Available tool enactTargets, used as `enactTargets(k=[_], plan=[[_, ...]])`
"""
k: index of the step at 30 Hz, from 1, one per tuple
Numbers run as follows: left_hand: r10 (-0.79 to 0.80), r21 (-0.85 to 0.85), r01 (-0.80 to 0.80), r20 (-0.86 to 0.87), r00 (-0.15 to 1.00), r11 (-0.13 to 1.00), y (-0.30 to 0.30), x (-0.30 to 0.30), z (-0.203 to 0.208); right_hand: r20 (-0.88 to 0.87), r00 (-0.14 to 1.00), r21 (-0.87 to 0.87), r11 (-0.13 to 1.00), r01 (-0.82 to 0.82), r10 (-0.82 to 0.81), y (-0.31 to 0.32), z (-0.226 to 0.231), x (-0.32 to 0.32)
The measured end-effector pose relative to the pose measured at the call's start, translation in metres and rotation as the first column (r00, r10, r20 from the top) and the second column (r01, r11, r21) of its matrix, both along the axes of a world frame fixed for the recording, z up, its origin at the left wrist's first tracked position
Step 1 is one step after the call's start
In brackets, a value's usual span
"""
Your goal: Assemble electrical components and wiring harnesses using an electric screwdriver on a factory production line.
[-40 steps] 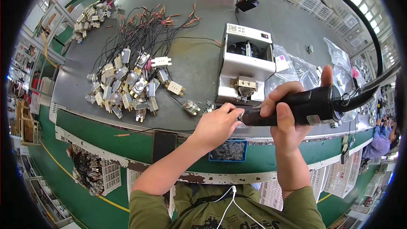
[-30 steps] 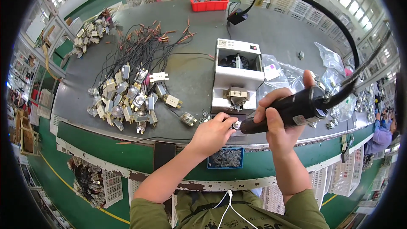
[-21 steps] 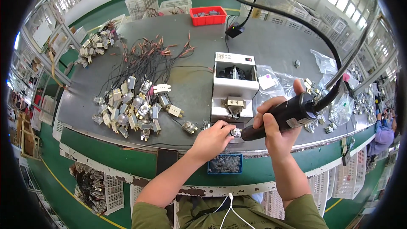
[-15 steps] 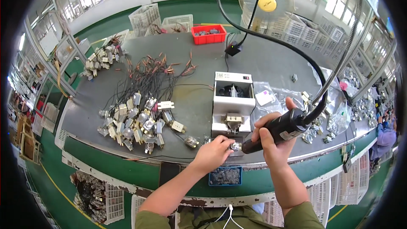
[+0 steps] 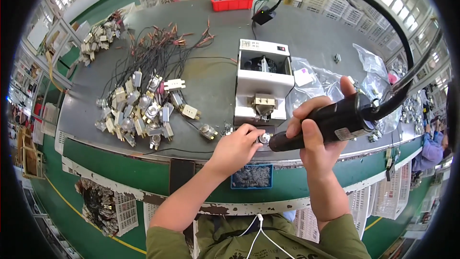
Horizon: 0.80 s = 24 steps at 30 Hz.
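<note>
My right hand (image 5: 320, 149) is wrapped round a black electric screwdriver (image 5: 330, 121) lying nearly level, its nose toward the left. That nose meets or nearly meets a small fitting with a round clear end (image 5: 264, 137) at the bench's near edge. On the fitting's left side, my left hand (image 5: 231, 149) has its fingers bent and pinched together on it; the fingers hide most of the grip. Right behind both hands stands a white screw feeder (image 5: 263, 77) with a metal outlet at its front. Below them is a blue tray of small screws (image 5: 251, 176).
Corded fittings (image 5: 143, 108) are heaped on the grey bench (image 5: 206, 79) to the left, another pile (image 5: 99, 37) behind. A red bin (image 5: 232, 1) stands at the back. Plastic bags (image 5: 311, 79) and metal parts lie right. The driver's thick cable (image 5: 407, 48) arches overhead.
My view has tilted downward, so the bench and feeder sit higher in the picture. Both hands keep their holds, with the screwdriver's nose still beside the fitting.
</note>
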<state>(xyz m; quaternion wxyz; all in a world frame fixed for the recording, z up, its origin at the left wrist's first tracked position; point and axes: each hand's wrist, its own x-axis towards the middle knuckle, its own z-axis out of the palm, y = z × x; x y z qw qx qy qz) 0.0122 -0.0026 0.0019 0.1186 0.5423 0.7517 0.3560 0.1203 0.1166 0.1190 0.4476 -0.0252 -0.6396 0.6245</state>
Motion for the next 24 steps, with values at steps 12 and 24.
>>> enactTargets(k=[12, 24], plan=[[-0.023, -0.020, 0.023, 0.006, 1.000, 1.000, 0.001, -0.003, -0.001, -0.040, 0.999, 0.029, 1.000, -0.005, 0.006, 0.004, 0.000, -0.012], [0.000, -0.006, 0.000, 0.006, 1.000, 1.000, 0.000, 0.000, -0.004, -0.059, 0.998, 0.039, 0.999, 0.032, -0.030, -0.005, -0.017, -0.020]])
